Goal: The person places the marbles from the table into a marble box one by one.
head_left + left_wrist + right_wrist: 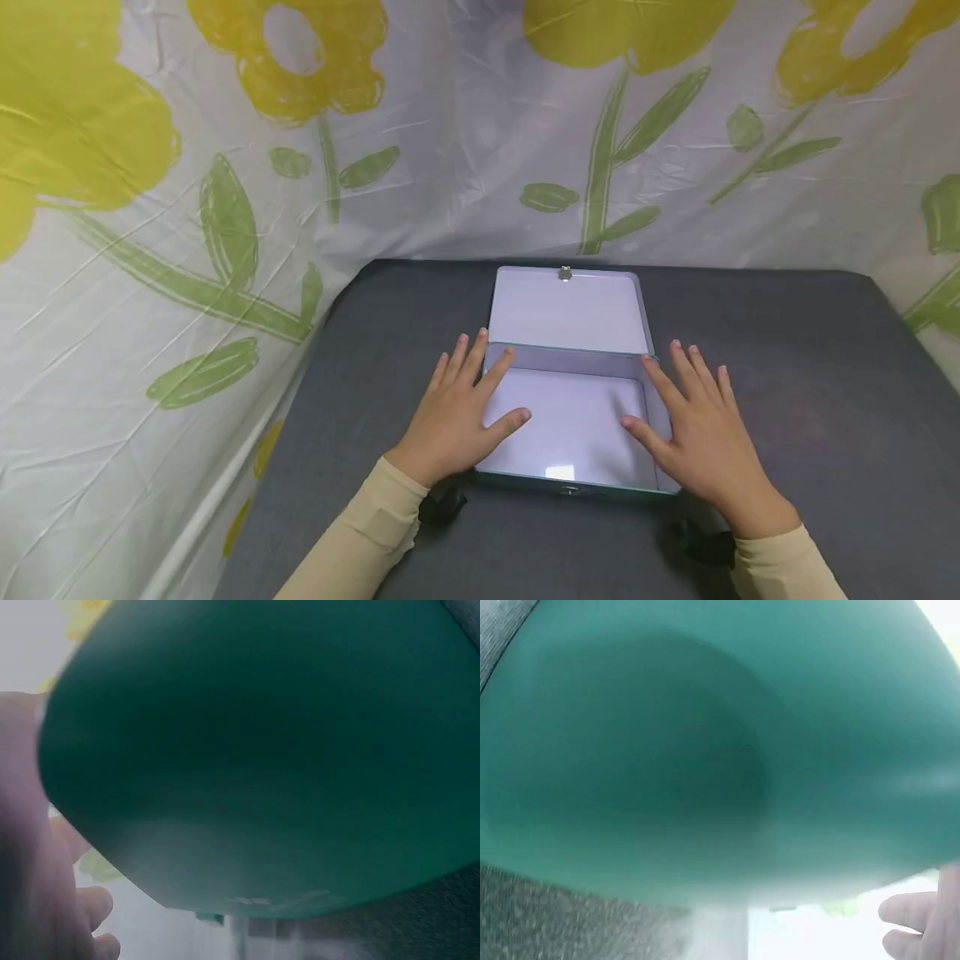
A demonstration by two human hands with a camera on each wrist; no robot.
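Left hand (456,412) and right hand (708,442), apart, fingers spread, partly hide an open box (566,429); flowered cloth (457,167) backs the desk (817,417).

A screened-off work corner, the wider room hidden: white hanging fabric (457,183) printed with large yellow flowers and green leaves surrounds a dark grey bench (810,417).

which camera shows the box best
The head view: it frames nearly the whole box, open lid and inside included. The left and right wrist views each show only a close-up of its green outside, not the inside.
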